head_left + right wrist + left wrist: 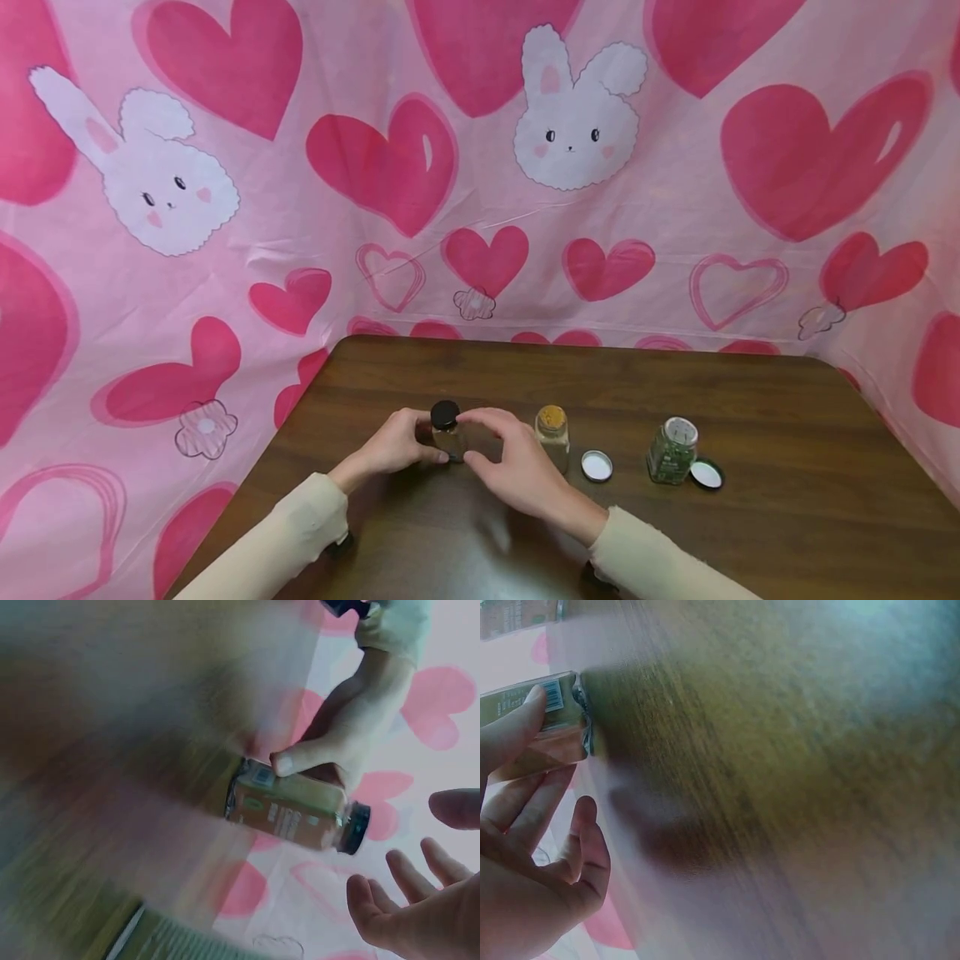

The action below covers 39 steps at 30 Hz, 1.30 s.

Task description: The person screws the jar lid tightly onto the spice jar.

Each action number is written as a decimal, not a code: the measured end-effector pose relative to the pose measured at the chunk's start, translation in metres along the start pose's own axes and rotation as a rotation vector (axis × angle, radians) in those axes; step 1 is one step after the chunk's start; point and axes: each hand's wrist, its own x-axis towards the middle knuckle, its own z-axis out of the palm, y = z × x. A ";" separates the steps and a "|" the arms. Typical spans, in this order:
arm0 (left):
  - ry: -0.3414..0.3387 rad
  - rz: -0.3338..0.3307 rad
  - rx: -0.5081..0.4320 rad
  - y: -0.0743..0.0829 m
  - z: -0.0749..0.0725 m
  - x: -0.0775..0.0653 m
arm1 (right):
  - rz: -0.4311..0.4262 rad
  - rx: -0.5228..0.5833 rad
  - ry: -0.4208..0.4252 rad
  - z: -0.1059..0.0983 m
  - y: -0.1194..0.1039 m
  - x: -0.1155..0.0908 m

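Note:
My left hand [396,442] grips a small glass spice jar [448,443] with a black lid [445,414], its thumb on one face and fingers on the opposite side. Brown contents and a printed label show on the jar [289,816] in the right wrist view. In the left wrist view, the jar's base [579,712] is close to the table. My right hand [517,458] is beside the jar with fingers spread and gently bent. The right wrist view shows a gap between the right hand [427,900] and the lid.
Right of the hands stands an uncapped jar of tan powder [552,435], with a lid [597,466] lying beside it. Farther right is an uncapped jar of green herbs [670,454], next to another upturned lid [707,474]. A heart-patterned cloth [420,275] hangs behind the wooden table [787,517].

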 end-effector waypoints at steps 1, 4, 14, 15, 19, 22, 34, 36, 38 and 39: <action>-0.001 0.000 -0.001 0.000 0.000 0.000 | 0.002 -0.004 0.000 -0.004 -0.001 -0.004; 0.001 -0.004 0.009 -0.001 0.001 0.001 | 0.017 -0.015 0.009 -0.017 -0.002 -0.018; 0.007 -0.003 0.020 -0.004 0.002 0.002 | 0.106 -0.029 0.034 -0.060 0.003 -0.063; 0.004 -0.006 0.022 -0.005 0.002 0.001 | 0.109 -0.033 0.035 -0.063 0.004 -0.067; -0.006 -0.009 0.035 -0.003 -0.001 -0.002 | 0.095 -0.028 0.034 -0.073 0.005 -0.078; 0.012 -0.002 0.050 0.003 -0.007 -0.005 | 0.056 -0.037 0.056 -0.080 0.005 -0.085; 0.357 0.046 0.140 0.063 -0.043 -0.043 | 0.071 -0.068 0.105 -0.097 0.013 -0.104; 0.424 0.074 0.149 0.077 -0.044 -0.047 | 0.060 -0.066 0.106 -0.098 0.014 -0.105; 0.471 0.116 0.144 0.090 -0.042 -0.050 | 0.050 -0.068 0.113 -0.099 0.016 -0.107; 0.487 0.141 0.137 0.097 -0.040 -0.051 | 0.042 -0.071 0.118 -0.100 0.017 -0.108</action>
